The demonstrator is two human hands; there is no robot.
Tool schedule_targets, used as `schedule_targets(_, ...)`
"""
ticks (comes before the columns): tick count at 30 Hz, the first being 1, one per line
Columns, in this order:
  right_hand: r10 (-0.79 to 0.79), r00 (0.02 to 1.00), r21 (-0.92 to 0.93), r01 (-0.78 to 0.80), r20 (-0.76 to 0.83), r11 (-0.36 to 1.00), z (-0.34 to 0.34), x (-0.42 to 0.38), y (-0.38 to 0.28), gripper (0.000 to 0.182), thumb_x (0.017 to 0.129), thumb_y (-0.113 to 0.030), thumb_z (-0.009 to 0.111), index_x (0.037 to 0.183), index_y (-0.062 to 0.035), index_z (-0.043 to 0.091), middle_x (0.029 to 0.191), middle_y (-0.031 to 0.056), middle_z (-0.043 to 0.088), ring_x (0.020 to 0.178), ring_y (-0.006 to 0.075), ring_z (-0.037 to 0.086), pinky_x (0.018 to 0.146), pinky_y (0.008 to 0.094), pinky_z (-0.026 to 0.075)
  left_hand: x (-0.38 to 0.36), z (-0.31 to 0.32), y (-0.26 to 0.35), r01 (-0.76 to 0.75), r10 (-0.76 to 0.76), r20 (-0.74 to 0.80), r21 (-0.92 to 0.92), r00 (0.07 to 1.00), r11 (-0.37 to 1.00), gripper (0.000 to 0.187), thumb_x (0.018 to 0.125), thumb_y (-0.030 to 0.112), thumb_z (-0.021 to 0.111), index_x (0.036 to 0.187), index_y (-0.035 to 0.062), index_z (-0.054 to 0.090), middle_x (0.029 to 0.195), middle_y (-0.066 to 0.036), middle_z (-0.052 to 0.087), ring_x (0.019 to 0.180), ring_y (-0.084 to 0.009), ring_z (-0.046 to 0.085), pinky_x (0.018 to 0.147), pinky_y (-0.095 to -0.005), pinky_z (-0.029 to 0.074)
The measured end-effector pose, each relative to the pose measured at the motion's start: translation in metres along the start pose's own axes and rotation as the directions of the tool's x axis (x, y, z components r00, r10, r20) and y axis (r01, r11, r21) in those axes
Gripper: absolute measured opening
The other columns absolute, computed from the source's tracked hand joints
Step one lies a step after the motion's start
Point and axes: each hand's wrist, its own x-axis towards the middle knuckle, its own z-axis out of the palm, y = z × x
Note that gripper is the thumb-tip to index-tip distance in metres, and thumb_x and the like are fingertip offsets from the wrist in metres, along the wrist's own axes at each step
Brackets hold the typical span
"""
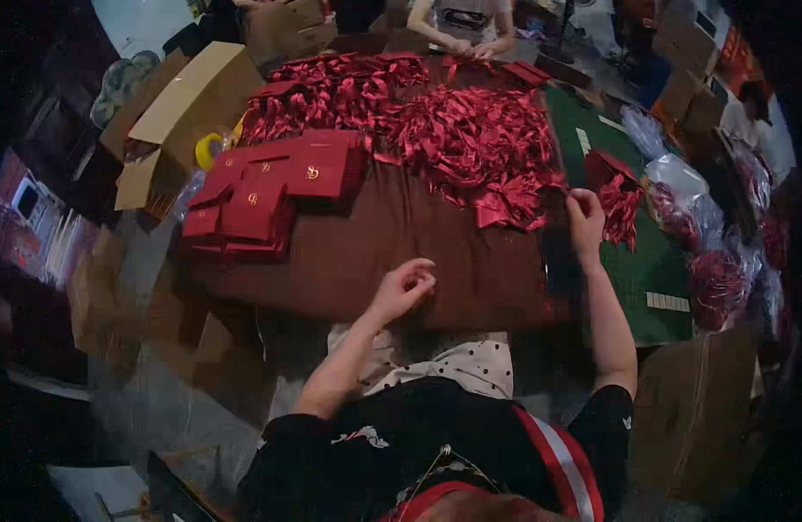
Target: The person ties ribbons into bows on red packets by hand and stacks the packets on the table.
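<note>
Two hands are at work over the brown table (392,252). Your right hand (585,223) is stretched out to the near edge of the heap of red ribbon bows (470,143), fingers pinched on what looks like a single bow at the pile's margin; whether it is free of its neighbours cannot be told. Your left hand (403,287) hovers loosely curled above the bare tabletop near your body, thumb and forefinger close together, holding nothing that shows. The hands are well apart.

To the left of the heap lies a stack of flat red boxes (261,196) with gold emblems; a second, smaller clump of bows (618,204) sits on the green mat (644,261) just beside your right hand.

Judged from this, you do best to lift one bow by its outer loop, draw it clear before moving, and let the left hand receive it over the bare patch. Beyond, an open cardboard carton (187,109) stands at the left; another person's hands (470,48) work at the far end.
</note>
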Motion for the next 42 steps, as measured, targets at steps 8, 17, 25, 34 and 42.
schedule_targets(8,-0.212,0.718,-0.178,0.426,0.663,0.887,0.119,-0.076,-0.073,0.017,0.086,-0.012,0.069,0.103,-0.0100,0.066,0.101,0.0065,0.063,0.089,0.0245,0.066,0.079,0.0356,0.053,0.001,-0.005,-0.012,-0.124,0.123,-0.038,-0.019,0.992,0.992,0.036,0.095,0.016,0.067,0.128,0.0050,0.058,0.101,-0.004,0.065,0.090,-0.0110,0.064,0.079,-0.0283,0.052)
schedule_targets(17,-0.087,0.925,-0.574,0.301,0.370,0.761,0.142,-0.083,-0.012,0.022,0.082,-0.012,0.064,0.103,-0.0132,0.067,0.099,0.0104,0.066,0.094,0.0319,0.066,0.080,0.0421,0.053,0.009,-0.002,-0.020,-0.127,0.127,-0.013,-0.170,0.992,0.977,0.029,0.094,0.008,0.065,0.122,0.0032,0.059,0.091,-0.002,0.064,0.081,-0.0090,0.064,0.075,-0.0247,0.053)
schedule_targets(25,-0.034,0.941,-0.686,0.271,0.338,0.676,0.128,-0.089,0.014,0.018,0.085,-0.011,0.064,0.103,-0.0117,0.067,0.103,0.0142,0.056,0.098,0.0351,0.059,0.081,0.0469,0.051,0.007,-0.003,-0.017,-0.109,0.114,0.046,-0.099,0.992,0.989,0.031,0.097,0.012,0.065,0.126,0.0034,0.057,0.097,-0.004,0.064,0.087,-0.0131,0.065,0.078,-0.0293,0.052)
schedule_targets(34,-0.128,0.862,-0.630,0.453,0.491,0.630,0.126,-0.145,-0.009,0.025,0.081,-0.009,0.065,0.105,-0.0032,0.060,0.115,0.0153,0.058,0.104,0.0357,0.056,0.083,0.0432,0.053,0.006,-0.004,-0.019,-0.109,0.111,0.010,-0.108,0.994,0.988,0.032,0.096,0.013,0.066,0.125,0.0017,0.058,0.099,-0.004,0.064,0.089,-0.0133,0.064,0.081,-0.0296,0.053)
schedule_targets(42,-0.178,0.798,-0.408,0.469,0.575,0.784,0.089,-0.181,-0.060,0.021,0.076,-0.004,0.064,0.096,-0.0042,0.060,0.105,0.0140,0.060,0.100,0.0366,0.059,0.086,0.0438,0.050,0.004,-0.009,-0.016,-0.086,0.091,0.055,-0.094,0.994,0.992,0.034,0.095,0.011,0.066,0.126,0.0023,0.057,0.101,-0.007,0.066,0.091,-0.0154,0.066,0.083,-0.0324,0.054)
